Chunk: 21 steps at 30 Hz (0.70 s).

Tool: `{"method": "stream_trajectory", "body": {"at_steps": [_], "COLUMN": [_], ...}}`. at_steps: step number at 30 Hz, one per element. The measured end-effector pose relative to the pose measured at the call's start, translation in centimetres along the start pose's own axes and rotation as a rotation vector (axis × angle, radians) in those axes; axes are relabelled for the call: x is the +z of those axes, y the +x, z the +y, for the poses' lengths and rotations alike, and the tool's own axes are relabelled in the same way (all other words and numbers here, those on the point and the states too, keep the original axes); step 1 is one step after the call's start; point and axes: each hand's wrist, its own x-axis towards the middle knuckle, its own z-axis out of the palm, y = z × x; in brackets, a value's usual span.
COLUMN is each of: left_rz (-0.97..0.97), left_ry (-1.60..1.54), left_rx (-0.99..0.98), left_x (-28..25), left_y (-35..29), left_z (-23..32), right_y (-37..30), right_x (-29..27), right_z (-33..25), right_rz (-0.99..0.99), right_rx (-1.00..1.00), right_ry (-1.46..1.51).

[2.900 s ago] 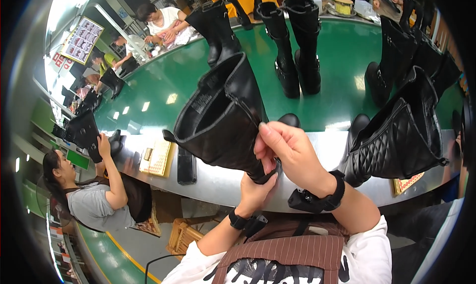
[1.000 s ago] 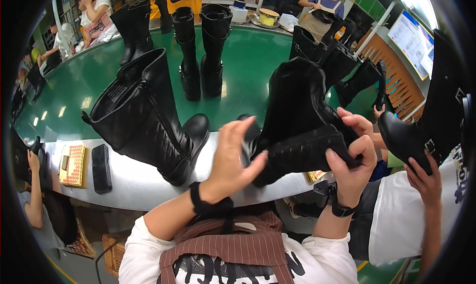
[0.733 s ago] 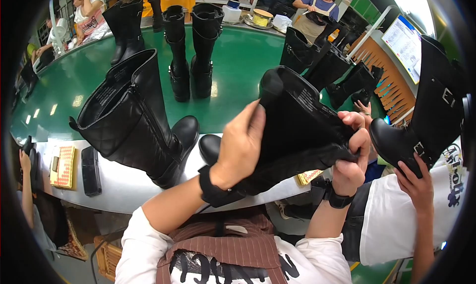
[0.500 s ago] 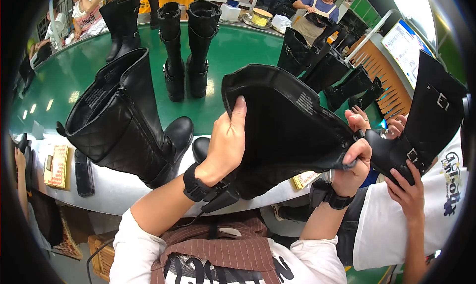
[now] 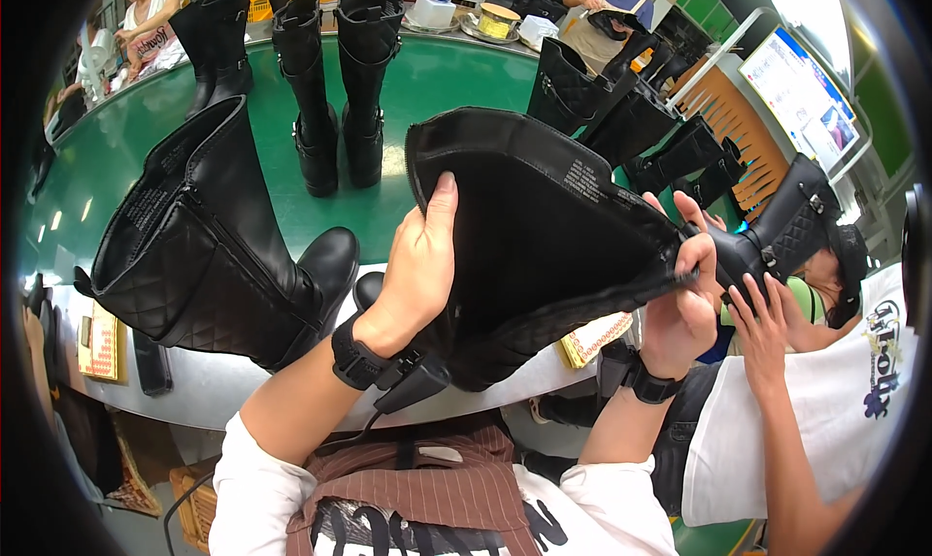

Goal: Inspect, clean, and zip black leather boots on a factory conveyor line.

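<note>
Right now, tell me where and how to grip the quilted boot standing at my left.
Probably by the rim of the boot, from above, with the left hand once free: the boot stands wide open at the top, so the rim could be pinched inside and out.

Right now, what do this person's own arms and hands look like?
The left hand and right hand are bare, without gloves. Each wrist wears a black band with a dark, boxy device; a thin dark cable trails from the left one. White sleeves end near the elbows.
</note>
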Motion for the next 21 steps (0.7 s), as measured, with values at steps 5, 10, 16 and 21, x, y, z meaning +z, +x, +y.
{"method": "stream_trajectory", "body": {"at_steps": [5, 10, 16, 21], "left_rz": [-0.014, 0.010, -0.243, -0.316], "left_ry": [0.090, 0.136, 0.466, 0.467], "left_rx": [-0.017, 0.115, 0.506, 0.542], "left_x": [-0.4, 0.6, -0.7, -5.7], "left_y": [0.5, -0.4, -1.6, -4.4], "left_z": [-1.4, -0.7, -1.5, -5.3], "right_y": [0.1, 0.6, -2.0, -3.1], "right_x": [1.3, 2.8, 7.3, 6.7], "right_z": [-0.1, 0.6, -0.7, 0.4], "right_rz": [0.198, 0.312, 0.283, 0.241], "right_rx": [0.085, -0.085, -0.273, -0.220], "right_ry": [-0.054, -0.323, -0.869, -0.499]}}
